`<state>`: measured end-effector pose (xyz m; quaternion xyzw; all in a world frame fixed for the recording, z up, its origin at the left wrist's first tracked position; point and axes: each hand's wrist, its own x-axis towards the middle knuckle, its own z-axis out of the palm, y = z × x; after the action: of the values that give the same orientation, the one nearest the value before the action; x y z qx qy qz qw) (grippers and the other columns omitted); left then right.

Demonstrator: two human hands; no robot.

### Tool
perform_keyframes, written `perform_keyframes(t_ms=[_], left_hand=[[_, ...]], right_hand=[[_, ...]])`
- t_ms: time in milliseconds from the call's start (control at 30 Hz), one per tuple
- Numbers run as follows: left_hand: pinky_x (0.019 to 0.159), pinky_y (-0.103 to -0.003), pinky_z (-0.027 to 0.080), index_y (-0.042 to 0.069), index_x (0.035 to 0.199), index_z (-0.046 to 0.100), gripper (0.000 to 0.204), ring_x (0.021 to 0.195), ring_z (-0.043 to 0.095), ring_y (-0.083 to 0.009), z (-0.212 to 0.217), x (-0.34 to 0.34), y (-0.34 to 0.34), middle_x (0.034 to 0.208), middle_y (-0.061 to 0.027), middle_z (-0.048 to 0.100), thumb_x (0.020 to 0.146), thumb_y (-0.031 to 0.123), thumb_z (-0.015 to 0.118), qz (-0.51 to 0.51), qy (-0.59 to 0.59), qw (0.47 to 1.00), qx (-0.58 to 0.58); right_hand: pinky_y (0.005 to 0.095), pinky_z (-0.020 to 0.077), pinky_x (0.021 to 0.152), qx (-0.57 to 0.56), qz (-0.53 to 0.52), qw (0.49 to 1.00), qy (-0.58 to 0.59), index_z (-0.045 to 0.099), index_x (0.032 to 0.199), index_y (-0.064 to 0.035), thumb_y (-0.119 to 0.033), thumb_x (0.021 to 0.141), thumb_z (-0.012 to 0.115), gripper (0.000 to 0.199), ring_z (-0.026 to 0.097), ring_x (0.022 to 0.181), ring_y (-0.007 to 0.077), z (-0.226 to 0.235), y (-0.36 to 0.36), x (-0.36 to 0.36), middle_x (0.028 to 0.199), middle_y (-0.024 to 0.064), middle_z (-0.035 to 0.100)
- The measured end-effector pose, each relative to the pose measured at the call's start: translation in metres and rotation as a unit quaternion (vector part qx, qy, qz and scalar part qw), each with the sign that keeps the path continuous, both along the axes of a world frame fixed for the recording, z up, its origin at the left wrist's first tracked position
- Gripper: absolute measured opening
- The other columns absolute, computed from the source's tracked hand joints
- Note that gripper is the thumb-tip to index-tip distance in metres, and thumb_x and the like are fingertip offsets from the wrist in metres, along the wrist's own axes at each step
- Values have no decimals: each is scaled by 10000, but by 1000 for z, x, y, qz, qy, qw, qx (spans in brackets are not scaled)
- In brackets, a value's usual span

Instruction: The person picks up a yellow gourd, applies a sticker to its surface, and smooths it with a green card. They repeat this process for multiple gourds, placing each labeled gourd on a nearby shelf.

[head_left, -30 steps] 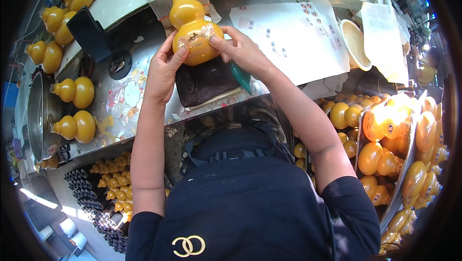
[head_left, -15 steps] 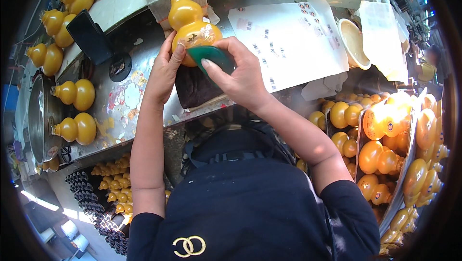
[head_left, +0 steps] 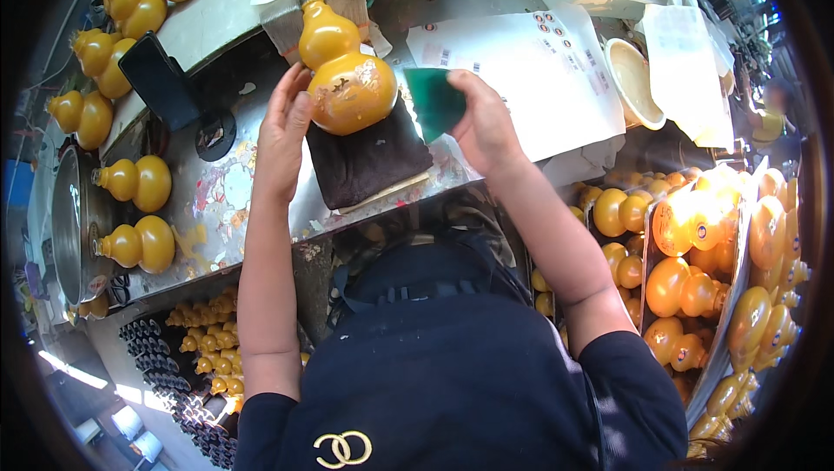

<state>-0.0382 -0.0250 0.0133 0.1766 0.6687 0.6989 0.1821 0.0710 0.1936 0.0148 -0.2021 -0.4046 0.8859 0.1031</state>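
My right hand [head_left: 483,123] has come off the gourd [head_left: 347,80] since half a second ago, when it pressed the green scouring pad [head_left: 434,102] onto the belly; now it pinches the pad between thumb and fingers just off the gourd's three o'clock side, clear of the surface. My left hand [head_left: 282,136] has stayed at nine o'clock, palm and fingers spread flat against the gourd, steadying it. The gourd sits on the dark cloth pad [head_left: 369,162] on the metal bench [head_left: 217,202], neck toward twelve. With the pad lifted, the rubbed patch shows pale smears, so I judge one pass is finished and being checked.
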Motion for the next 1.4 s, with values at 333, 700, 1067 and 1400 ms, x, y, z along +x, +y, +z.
perform_keyframes(t_ms=[333, 700, 1067, 1400], left_hand=[[1086, -312, 286, 13, 1457, 266, 841, 1297, 391, -206, 1, 12, 19, 1380, -154, 417, 881, 525, 604, 8, -47, 999, -8], [1096, -314, 255, 13, 1439, 286, 767, 1297, 387, -204, -2, 10, 20, 1366, -147, 435, 922, 527, 525, -1, -80, 997, 18], [1105, -322, 266, 22, 1427, 332, 673, 1288, 410, -176, -12, 11, 14, 1371, -101, 456, 971, 505, 438, 20, -89, 992, 89], [1106, -319, 278, 1, 1443, 305, 707, 1310, 402, -195, -11, 13, 9, 1384, -122, 448, 952, 463, 516, -15, -57, 997, 56]], right_hand=[[306, 443, 907, 492, 208, 839, -102, 546, 1227, 31, -668, 789, 605, 827, 590, 1044, 225, 20, -12, -50, 1089, 172, 613], [226, 429, 759, 318, 210, 920, -98, 564, 1173, -4, -582, 871, 575, 652, 538, 864, 98, 8, -19, -48, 981, 73, 596], [191, 394, 591, 265, 236, 934, -51, 509, 1284, -27, -515, 926, 534, 606, 485, 642, 52, 6, -8, -38, 729, -19, 530], [210, 440, 645, 248, 264, 932, -3, 391, 1395, 21, -460, 806, 735, 835, 551, 686, 60, -8, -2, -37, 719, 4, 596]])
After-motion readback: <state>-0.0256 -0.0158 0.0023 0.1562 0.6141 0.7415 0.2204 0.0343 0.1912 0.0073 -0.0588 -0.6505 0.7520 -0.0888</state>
